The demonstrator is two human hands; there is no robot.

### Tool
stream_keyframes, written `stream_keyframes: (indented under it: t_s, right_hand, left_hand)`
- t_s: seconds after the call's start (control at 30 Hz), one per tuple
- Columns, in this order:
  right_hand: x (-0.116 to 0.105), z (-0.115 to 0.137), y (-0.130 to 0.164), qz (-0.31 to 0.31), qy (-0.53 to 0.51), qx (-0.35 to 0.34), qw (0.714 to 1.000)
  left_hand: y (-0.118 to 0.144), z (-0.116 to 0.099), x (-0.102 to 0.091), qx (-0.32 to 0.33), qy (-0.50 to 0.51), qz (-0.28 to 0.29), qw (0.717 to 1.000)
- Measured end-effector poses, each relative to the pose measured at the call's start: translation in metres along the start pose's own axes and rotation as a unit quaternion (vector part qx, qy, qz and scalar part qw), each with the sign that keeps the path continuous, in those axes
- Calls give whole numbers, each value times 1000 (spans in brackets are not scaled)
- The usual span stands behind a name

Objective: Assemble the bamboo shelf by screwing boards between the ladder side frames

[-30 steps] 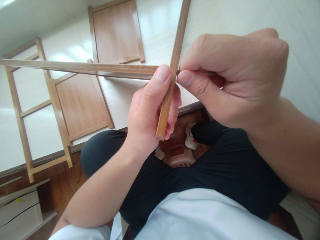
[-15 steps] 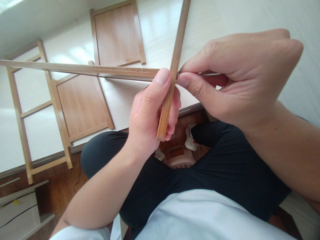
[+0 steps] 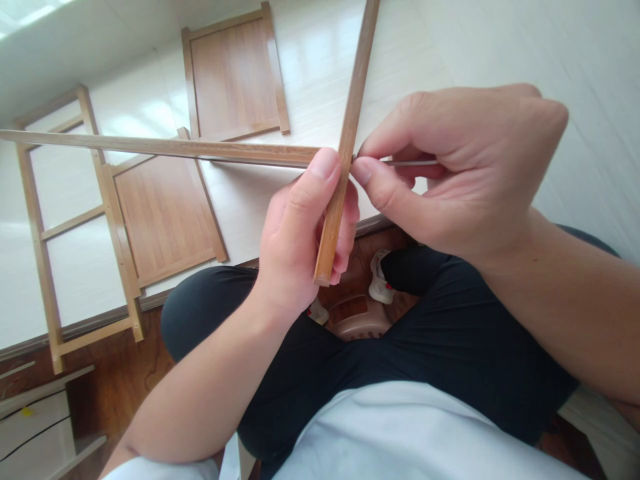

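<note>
A slim wooden rail (image 3: 350,113) runs steeply from the top edge of the view down to a cut end near the centre. The left hand (image 3: 300,247) is clamped around its lower part, thumb pressed flat on the front face. A 2nd long rail (image 3: 165,147) meets it at the thumb and stretches away toward 9 o'clock, nearly level, so the 2 pieces form a corner joint.

At 3 o'clock from that joint, the right hand (image 3: 465,180) is closed in a pinch: thumb and forefinger are pressed together on a thin metal tool (image 3: 410,162), whose tip touches the steep rail at the joint. What the tip engages is too small to tell.

Below the hands are the person's dark trousers (image 3: 440,353) and a white shirt hem at 6 o'clock. Between the knees sit a pinkish plastic stool (image 3: 360,320) and a white shoe (image 3: 377,273) on a dark reddish wood floor (image 3: 120,373).

Beyond the knees spreads a glossy white surface (image 3: 310,60), bright with reflected light. On it lie 2 framed brown panels, 1 at 12 o'clock (image 3: 235,77) and 1 at 10 o'clock (image 3: 160,213), the latter joined to a ladder-like wooden frame (image 3: 45,233) at 9 o'clock. A pale cabinet corner shows at 7 o'clock.
</note>
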State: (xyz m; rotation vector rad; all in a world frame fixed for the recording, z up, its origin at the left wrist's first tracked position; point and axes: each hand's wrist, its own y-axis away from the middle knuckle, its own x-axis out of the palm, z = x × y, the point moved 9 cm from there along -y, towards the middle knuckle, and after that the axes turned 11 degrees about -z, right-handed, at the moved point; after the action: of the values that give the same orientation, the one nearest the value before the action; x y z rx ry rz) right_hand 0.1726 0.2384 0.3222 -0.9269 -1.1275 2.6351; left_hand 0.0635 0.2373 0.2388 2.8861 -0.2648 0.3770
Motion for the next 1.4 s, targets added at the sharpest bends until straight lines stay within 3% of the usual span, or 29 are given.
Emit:
stream_keyframes:
  t_s: [0.2,0.53,0.73,0.83,1.4]
  right_hand:
    - [-3,0,1,-10,-36,-18,999]
    - [-2,3,5,3,53,-36,998]
    - [1,1,3,17,-9,-31,999]
    - [-1,7,2,2,-18,-69,997]
    - [4,11,1,-3,127,-115,985]
  left_hand:
    - [2,2,-1,-13,-2,-8,1000]
    - [2,0,0,-11,24,-12,1000]
    - [2,1,-1,-15,11,-14,1000]
    - [1,2,-2,-20,-6,-19,1000]
    - [1,1,0,-16,28,-24,999]
